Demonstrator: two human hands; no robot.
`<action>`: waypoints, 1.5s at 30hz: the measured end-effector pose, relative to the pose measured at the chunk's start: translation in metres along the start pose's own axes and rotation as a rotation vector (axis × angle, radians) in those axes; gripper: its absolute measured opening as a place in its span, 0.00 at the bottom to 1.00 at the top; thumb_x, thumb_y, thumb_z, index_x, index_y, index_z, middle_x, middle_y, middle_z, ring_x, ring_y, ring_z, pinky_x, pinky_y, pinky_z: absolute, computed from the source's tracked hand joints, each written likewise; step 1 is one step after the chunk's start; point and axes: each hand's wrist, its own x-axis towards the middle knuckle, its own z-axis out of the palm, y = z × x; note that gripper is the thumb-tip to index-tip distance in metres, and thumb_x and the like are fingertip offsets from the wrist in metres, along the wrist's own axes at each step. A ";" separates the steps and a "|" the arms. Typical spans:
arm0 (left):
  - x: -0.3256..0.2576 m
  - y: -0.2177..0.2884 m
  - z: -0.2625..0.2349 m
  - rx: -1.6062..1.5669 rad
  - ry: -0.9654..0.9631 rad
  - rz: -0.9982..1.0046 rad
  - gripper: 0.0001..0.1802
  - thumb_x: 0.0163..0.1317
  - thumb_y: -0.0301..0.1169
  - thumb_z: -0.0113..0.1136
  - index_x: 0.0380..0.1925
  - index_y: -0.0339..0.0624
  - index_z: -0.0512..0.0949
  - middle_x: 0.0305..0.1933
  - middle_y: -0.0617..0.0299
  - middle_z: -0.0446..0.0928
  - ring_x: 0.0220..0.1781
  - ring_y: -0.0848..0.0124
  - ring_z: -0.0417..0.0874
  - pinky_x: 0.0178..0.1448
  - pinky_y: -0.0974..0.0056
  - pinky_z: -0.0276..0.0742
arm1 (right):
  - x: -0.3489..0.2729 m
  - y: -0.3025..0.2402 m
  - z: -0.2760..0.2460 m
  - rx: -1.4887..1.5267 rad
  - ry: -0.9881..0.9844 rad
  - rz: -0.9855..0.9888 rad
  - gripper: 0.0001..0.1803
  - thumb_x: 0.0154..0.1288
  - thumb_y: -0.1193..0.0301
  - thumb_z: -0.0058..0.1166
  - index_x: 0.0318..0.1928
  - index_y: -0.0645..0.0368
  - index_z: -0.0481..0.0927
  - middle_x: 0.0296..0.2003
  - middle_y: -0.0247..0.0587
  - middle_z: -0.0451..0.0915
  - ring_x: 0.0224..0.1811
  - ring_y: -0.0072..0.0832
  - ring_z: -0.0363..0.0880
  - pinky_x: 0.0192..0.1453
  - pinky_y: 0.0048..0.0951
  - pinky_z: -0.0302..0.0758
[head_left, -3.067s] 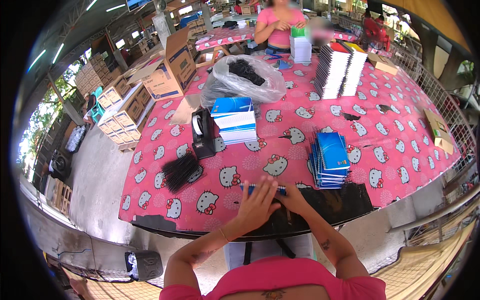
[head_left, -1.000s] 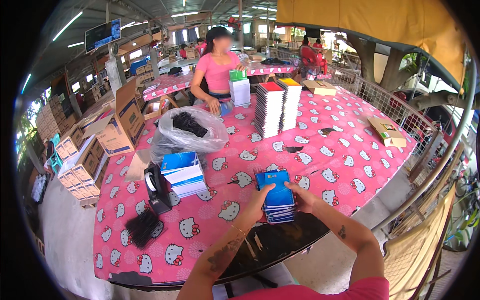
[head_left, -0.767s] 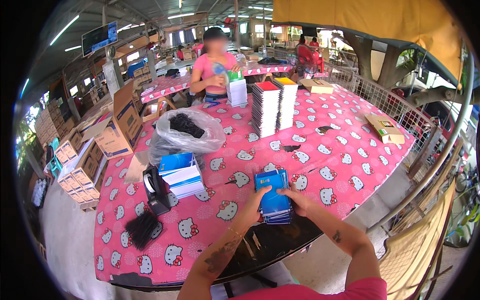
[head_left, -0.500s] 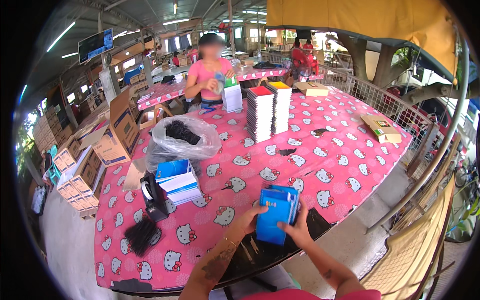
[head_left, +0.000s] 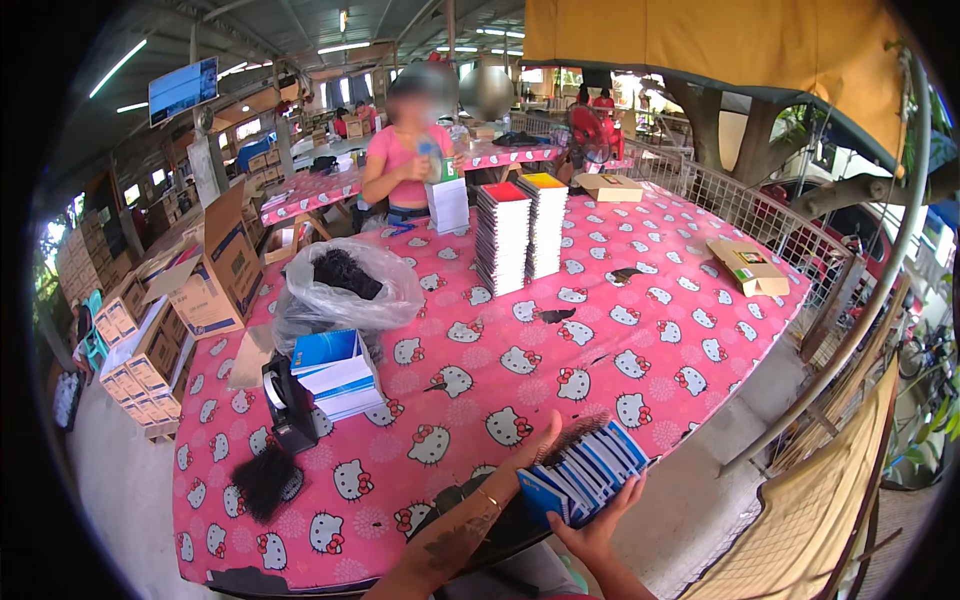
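Near the table's front edge, a bundle of small blue spiral notebooks is tilted with its page edges fanned upward. Dark binding coils run along its far side. My left hand grips the bundle's left end with the thumb raised; some of its fingers are hidden. My right hand is wrapped around the near, lower right side. Further left stands a stack of blue and white notebooks, beside a black tape dispenser. A bunch of thin black strands lies nearer to me.
A clear plastic bag holds black material. Two tall notebook stacks, one red-topped and one yellow-topped, stand toward the back. Across the table, a person handles a white stack. A flat carton lies right; an open carton stands left.
The blue notebooks have turned from covers facing me to fanned page edges facing up, shifting slightly right and down. Both hands have moved with them. The view has swung slightly right.
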 end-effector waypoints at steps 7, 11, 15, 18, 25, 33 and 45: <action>0.024 -0.017 0.016 0.009 -0.046 -0.085 0.42 0.71 0.62 0.38 0.72 0.42 0.62 0.70 0.58 0.69 0.71 0.67 0.68 0.74 0.56 0.64 | -0.014 0.007 -0.013 -0.071 0.060 -0.068 0.73 0.47 0.40 0.71 0.79 0.54 0.34 0.76 0.70 0.31 0.80 0.64 0.32 0.76 0.67 0.41; 0.023 -0.017 0.023 0.004 -0.046 -0.109 0.44 0.73 0.66 0.31 0.72 0.41 0.63 0.71 0.59 0.69 0.71 0.69 0.68 0.75 0.58 0.64 | -0.014 0.008 -0.017 -0.032 0.061 -0.013 0.73 0.47 0.40 0.71 0.79 0.54 0.35 0.76 0.69 0.29 0.80 0.64 0.30 0.77 0.67 0.41; 0.024 -0.020 0.021 0.020 -0.039 -0.113 0.44 0.74 0.66 0.29 0.72 0.41 0.64 0.71 0.59 0.69 0.71 0.69 0.68 0.74 0.58 0.64 | -0.028 0.022 -0.012 0.041 0.077 0.086 0.74 0.45 0.38 0.72 0.79 0.53 0.35 0.77 0.67 0.28 0.81 0.62 0.28 0.77 0.65 0.40; 0.028 -0.024 0.013 0.017 -0.032 -0.105 0.44 0.74 0.66 0.30 0.71 0.40 0.65 0.71 0.60 0.69 0.71 0.69 0.68 0.74 0.58 0.64 | -0.022 0.016 -0.014 -0.066 0.037 0.017 0.74 0.45 0.39 0.73 0.79 0.55 0.35 0.76 0.67 0.29 0.80 0.62 0.29 0.77 0.64 0.40; 0.032 -0.025 0.016 0.009 -0.029 -0.100 0.43 0.74 0.65 0.31 0.71 0.40 0.66 0.71 0.59 0.69 0.70 0.68 0.69 0.74 0.59 0.64 | -0.028 0.026 -0.015 -0.001 0.050 0.016 0.71 0.50 0.41 0.68 0.79 0.58 0.34 0.75 0.70 0.32 0.79 0.64 0.35 0.77 0.65 0.40; 0.029 -0.024 0.019 0.001 -0.011 -0.099 0.43 0.74 0.65 0.33 0.70 0.39 0.66 0.70 0.58 0.70 0.69 0.68 0.71 0.73 0.59 0.66 | -0.030 0.026 -0.004 -0.019 0.063 -0.023 0.68 0.52 0.48 0.65 0.79 0.57 0.32 0.74 0.73 0.31 0.78 0.66 0.33 0.75 0.67 0.41; -0.015 0.100 0.082 0.918 0.261 0.467 0.43 0.74 0.63 0.36 0.70 0.36 0.65 0.70 0.49 0.71 0.71 0.58 0.71 0.73 0.59 0.65 | -0.026 0.026 0.008 -0.018 0.014 -0.043 0.70 0.48 0.52 0.69 0.79 0.57 0.32 0.74 0.73 0.32 0.78 0.66 0.33 0.75 0.67 0.41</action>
